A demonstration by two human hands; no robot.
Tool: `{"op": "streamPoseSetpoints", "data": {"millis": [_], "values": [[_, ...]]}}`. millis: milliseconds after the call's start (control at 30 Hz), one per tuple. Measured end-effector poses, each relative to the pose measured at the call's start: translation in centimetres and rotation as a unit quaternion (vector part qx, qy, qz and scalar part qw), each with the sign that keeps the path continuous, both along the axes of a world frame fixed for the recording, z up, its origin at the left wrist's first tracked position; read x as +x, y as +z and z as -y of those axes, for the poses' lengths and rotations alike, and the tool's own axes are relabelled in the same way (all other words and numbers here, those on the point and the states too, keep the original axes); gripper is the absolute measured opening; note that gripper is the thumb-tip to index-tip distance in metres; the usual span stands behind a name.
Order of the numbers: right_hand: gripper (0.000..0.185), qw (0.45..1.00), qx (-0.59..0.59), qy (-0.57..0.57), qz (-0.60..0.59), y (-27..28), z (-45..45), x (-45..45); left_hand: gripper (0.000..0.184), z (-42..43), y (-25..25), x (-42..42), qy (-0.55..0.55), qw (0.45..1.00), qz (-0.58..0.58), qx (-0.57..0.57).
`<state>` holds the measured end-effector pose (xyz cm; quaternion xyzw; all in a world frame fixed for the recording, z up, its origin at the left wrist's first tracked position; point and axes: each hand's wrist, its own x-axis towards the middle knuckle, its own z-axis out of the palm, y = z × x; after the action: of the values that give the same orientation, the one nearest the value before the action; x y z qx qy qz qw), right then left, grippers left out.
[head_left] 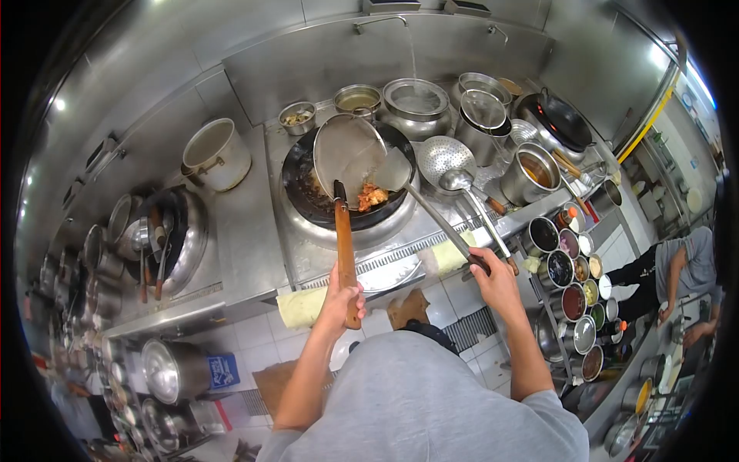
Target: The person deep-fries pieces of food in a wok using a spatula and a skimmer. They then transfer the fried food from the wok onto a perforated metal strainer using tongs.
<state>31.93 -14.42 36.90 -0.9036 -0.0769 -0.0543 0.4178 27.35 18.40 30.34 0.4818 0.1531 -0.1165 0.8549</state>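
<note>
My left hand [339,300] is wrapped round the wooden handle of a round fine-mesh strainer [339,146], which lies over a black wok [299,165] on the range. In my right hand [496,279] is the dark grip of a long metal wok spatula [440,219]. Its broad blade reaches over the strainer's right side. A small heap of reddish-brown cooked food [373,197] sits by the strainer's lower right edge, below the blade. Whether it rests on the mesh or in the wok, I cannot tell.
A perforated skimmer [446,158] and a ladle [457,179] lie right of the wok. Water runs from a faucet [385,21] into a pot [416,115]. Seasoning containers [573,300] stand at right, near another person [673,269]. A large pot [218,154] stands left.
</note>
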Motion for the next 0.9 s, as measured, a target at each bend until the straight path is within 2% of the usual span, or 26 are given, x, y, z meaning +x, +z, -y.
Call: {"op": "streamPoseSetpoints", "data": {"millis": [33,167,233,300,367,400,500,533,567,667,800,900], "values": [[0.032,0.999,-0.017,0.002,0.039,0.3,0.0,-0.1,0.084,0.0,-0.2,0.0,-0.001,1.000,0.000,0.001],[0.032,0.999,-0.001,-0.024,0.036,1.9,0.7,-0.3,0.085,0.0,-0.6,-0.3,-0.005,1.000,0.008,0.008],[0.032,0.995,-0.071,-0.023,0.068,2.5,1.0,0.0,0.086,-0.1,-0.8,-0.1,-0.010,1.000,0.008,0.020],[0.032,0.994,-0.066,-0.010,0.087,2.2,0.5,0.7,0.086,-0.2,-1.1,0.1,-0.027,0.999,0.018,0.034],[0.031,0.997,-0.028,0.025,-0.069,2.3,-0.4,1.5,0.086,0.1,-0.9,0.3,-0.027,0.999,0.013,0.038],[0.032,0.993,0.083,0.021,-0.086,-1.5,0.2,2.9,0.087,0.3,-0.9,0.4,-0.019,0.999,0.009,0.041],[0.034,0.982,0.145,0.012,-0.122,-2.2,0.0,3.2,0.087,-0.4,-0.9,0.5,-0.026,0.999,0.007,0.036],[0.036,0.993,0.084,0.016,-0.080,-1.9,0.0,2.8,0.087,-0.4,-1.0,0.4,-0.017,0.999,0.005,0.032],[0.036,0.993,0.081,0.022,-0.084,-1.4,0.1,2.3,0.087,-0.5,-1.0,0.3,-0.017,0.999,0.011,0.034],[0.039,0.997,-0.036,0.029,0.055,0.9,1.2,1.3,0.087,-0.6,-0.6,0.4,-0.018,0.999,0.015,0.038],[0.038,0.994,-0.071,0.060,0.060,4.6,5.0,1.0,0.085,-0.9,-0.5,0.5,-0.014,0.999,0.020,0.027],[0.036,0.990,-0.114,0.081,0.016,7.2,6.7,0.8,0.085,-1.1,-0.6,0.6,-0.013,1.000,0.011,-0.002]]}}
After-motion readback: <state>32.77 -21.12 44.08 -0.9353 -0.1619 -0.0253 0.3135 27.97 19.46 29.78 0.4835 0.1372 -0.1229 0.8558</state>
